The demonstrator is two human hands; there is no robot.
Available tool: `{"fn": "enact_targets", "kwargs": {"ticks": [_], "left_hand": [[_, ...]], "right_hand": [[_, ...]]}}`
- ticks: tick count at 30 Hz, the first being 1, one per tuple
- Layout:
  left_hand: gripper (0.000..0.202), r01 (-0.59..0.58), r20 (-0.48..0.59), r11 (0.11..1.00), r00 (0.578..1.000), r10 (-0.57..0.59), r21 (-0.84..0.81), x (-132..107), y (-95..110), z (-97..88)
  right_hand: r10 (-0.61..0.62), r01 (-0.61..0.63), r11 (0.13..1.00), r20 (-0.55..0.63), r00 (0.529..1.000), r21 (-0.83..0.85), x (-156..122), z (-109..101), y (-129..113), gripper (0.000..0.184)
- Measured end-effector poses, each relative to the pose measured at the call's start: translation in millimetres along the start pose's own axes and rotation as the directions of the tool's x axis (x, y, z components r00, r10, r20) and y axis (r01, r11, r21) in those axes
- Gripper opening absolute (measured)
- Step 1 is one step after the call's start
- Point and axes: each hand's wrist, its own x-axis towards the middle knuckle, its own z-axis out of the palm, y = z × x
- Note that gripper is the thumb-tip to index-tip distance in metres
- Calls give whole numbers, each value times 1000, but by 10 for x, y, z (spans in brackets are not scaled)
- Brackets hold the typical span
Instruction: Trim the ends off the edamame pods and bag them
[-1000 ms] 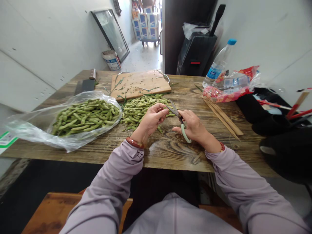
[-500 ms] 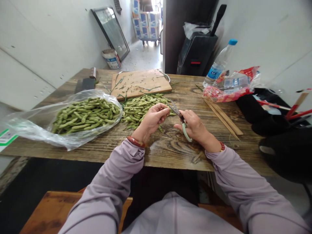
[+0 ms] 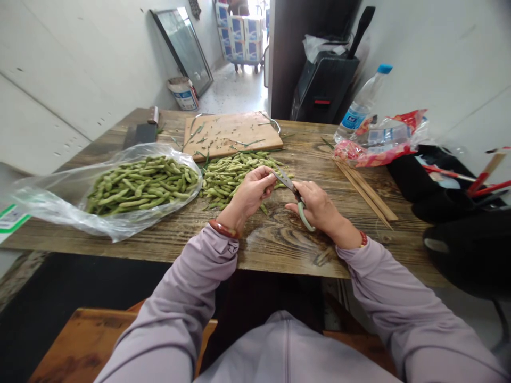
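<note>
My left hand [image 3: 252, 192] is closed in a pinch over the wooden table [image 3: 279, 239], its fingertips on a green bean pod that they mostly hide. My right hand [image 3: 319, 205] grips scissors [image 3: 295, 199] with pale green handles, and the blades reach to the left fingertips. A loose heap of green pods [image 3: 229, 175] lies just beyond my left hand. To the left, a clear plastic bag [image 3: 59, 205] lies open with more pods [image 3: 139, 183] piled on it.
A wooden cutting board [image 3: 231, 135] with green scraps and a cleaver [image 3: 139, 133] lie at the far side. Wooden chopsticks [image 3: 365, 191], a water bottle [image 3: 361, 103], a red-and-clear food bag [image 3: 379, 138] and black items [image 3: 459, 213] fill the right.
My hands stay together at the same spot with small finger shifts at the scissor blades. The view has tipped slightly, nothing else moved.
</note>
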Motion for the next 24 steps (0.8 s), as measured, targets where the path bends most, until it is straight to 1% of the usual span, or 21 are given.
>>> {"fn": "enact_targets", "kwargs": {"ticks": [6,9,10,12,15,17,19,21,22,23,24], "left_hand": [[21,40,3,999,999,-40,-1,8,-9,-4],[20,39,-13,999,999,-39,9,25,1,-18],[18,33,-36,999,999,-33,-1,37,16,-32],[16,22,-115,999,993,-28,-47,67,63,-75],[12,16,-238,995,970,-39,-98,109,152,-163],[7,12,-264,998,964,-29,-67,126,189,-218],[10,-1,-256,1000,967,7,24,138,190,-262],[12,-42,-254,976,962,96,212,153,154,-290],[11,-74,-244,933,955,169,353,163,126,-297],[10,-104,-218,853,945,246,512,175,94,-298],[12,-119,-175,737,935,309,666,187,60,-293]], "right_hand": [[17,-18,999,8,1000,36,-11,9,-10,47],[40,-39,996,-20,999,76,-12,18,21,50],[54,-50,995,-40,998,82,-12,20,42,52],[88,-82,993,-76,993,88,-12,22,90,55],[138,-129,987,-92,986,94,-13,24,144,56],[149,-140,985,-90,985,103,-14,26,153,56],[138,-129,986,-88,986,107,-14,29,143,56],[128,-119,988,-83,988,100,-11,31,129,57],[126,-119,989,-81,989,93,-9,32,123,57],[127,-120,989,-79,989,86,-7,33,119,57],[125,-119,990,-80,989,80,-5,34,117,57]]}}
